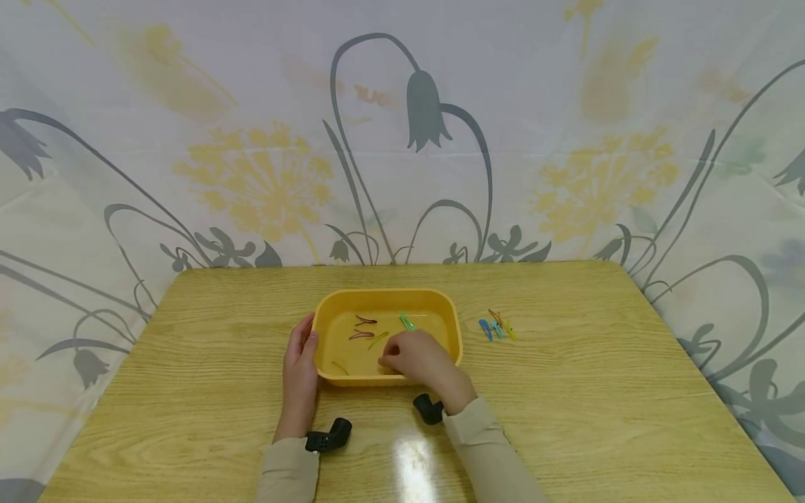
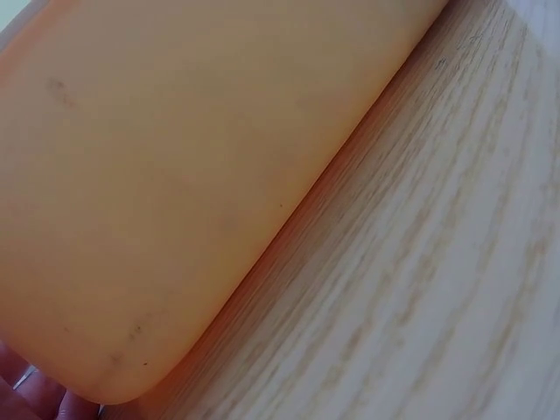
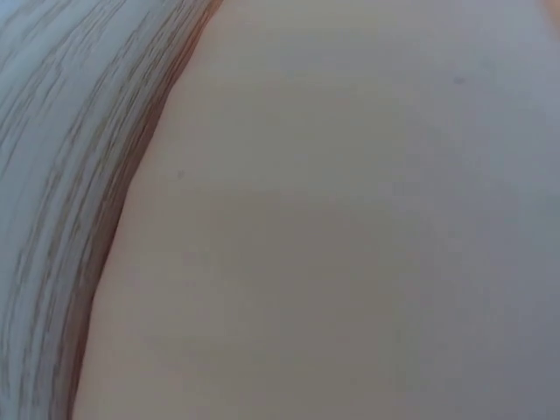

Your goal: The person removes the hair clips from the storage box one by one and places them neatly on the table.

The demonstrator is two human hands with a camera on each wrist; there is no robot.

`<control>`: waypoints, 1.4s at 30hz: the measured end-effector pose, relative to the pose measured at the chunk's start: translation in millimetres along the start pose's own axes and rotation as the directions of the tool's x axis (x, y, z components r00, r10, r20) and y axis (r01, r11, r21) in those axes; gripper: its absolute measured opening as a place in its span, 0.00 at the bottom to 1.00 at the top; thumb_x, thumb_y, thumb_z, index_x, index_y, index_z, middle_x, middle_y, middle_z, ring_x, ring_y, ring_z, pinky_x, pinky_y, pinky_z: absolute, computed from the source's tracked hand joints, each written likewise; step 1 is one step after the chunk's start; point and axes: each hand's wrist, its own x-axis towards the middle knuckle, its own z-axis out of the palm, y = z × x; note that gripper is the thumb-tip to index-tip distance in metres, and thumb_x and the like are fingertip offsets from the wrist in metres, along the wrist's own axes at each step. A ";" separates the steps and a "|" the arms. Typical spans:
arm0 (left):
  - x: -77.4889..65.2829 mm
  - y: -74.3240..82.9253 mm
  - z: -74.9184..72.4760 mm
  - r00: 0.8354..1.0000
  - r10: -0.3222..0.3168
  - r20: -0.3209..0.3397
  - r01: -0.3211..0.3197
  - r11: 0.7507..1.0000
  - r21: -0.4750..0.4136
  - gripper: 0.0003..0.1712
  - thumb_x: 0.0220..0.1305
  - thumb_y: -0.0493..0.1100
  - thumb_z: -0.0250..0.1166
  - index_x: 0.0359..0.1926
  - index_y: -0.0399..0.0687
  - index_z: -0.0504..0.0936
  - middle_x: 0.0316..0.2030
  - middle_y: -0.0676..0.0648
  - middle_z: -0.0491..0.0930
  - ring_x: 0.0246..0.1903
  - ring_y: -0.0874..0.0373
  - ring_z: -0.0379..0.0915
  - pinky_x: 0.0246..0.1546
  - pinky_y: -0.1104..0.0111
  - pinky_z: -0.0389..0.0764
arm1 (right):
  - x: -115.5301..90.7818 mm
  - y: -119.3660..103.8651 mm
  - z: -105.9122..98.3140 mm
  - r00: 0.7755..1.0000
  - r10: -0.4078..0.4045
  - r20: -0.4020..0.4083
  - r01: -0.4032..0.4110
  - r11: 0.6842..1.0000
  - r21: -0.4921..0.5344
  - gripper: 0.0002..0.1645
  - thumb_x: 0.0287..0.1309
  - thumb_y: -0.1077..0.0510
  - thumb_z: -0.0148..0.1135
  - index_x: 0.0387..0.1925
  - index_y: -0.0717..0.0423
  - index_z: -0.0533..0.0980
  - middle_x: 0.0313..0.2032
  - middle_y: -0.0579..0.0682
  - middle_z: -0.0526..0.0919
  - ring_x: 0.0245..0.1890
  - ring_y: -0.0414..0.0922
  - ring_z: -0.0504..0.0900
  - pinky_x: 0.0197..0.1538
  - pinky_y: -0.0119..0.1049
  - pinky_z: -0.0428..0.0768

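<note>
A yellow plastic tray (image 1: 358, 381) stands on the table with several snap hair clips inside. Two reddish-brown clips (image 1: 361, 334), a yellow-green clip (image 1: 378, 340) and a green clip (image 1: 407, 321) lie on its floor, and a faint yellowish one (image 1: 339, 367) is near the front left corner. My left hand (image 1: 302, 356) holds the tray's left side, thumb by the rim; in the left wrist view its fingers (image 2: 39, 394) show beside the tray wall. Over the front rim reaches my right hand (image 1: 420, 356), fingers curled low inside; whatever its fingertips hold is hidden. The tray wall (image 3: 289, 219) fills most of the right wrist view.
Right of the tray, a small group of clips lies on the wooden table (image 1: 566, 405): a blue clip (image 1: 486, 330), a light blue one (image 1: 497, 330), a yellow one (image 1: 509, 331) and a brown one (image 1: 495, 317). A flower-patterned cloth (image 1: 390, 175) hangs behind the table.
</note>
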 end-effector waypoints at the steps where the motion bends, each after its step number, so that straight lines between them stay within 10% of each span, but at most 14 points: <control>1: -0.2 0.4 0.0 1.000 -0.002 0.000 0.002 1.000 0.001 0.23 0.68 0.49 0.45 0.63 0.55 0.62 0.60 0.56 0.61 0.58 0.63 0.57 0.58 0.65 0.60 | 0.3 -0.1 -0.1 1.000 -0.007 -0.002 0.007 1.000 0.001 0.08 0.54 0.49 0.59 0.25 0.47 0.79 0.20 0.37 0.75 0.19 0.36 0.70 0.26 0.30 0.70; 30: 1.8 -0.6 0.3 0.999 -0.028 -0.021 0.028 0.999 0.029 0.22 0.68 0.51 0.45 0.61 0.59 0.63 0.59 0.56 0.61 0.58 0.63 0.57 0.58 0.66 0.60 | 2.8 3.7 1.1 0.992 -0.026 -0.127 0.024 1.000 -0.014 0.06 0.53 0.61 0.56 0.34 0.52 0.78 0.20 0.42 0.71 0.18 0.39 0.65 0.23 0.30 0.66; 42: 1.1 0.1 0.3 1.000 -0.020 -0.015 0.020 1.000 0.019 0.23 0.68 0.51 0.45 0.62 0.57 0.63 0.59 0.57 0.61 0.58 0.64 0.57 0.58 0.66 0.61 | 1.8 5.6 -5.7 0.985 -0.074 -0.153 0.070 0.997 -0.033 0.10 0.55 0.61 0.58 0.39 0.55 0.80 0.35 0.46 0.81 0.31 0.39 0.76 0.35 0.31 0.74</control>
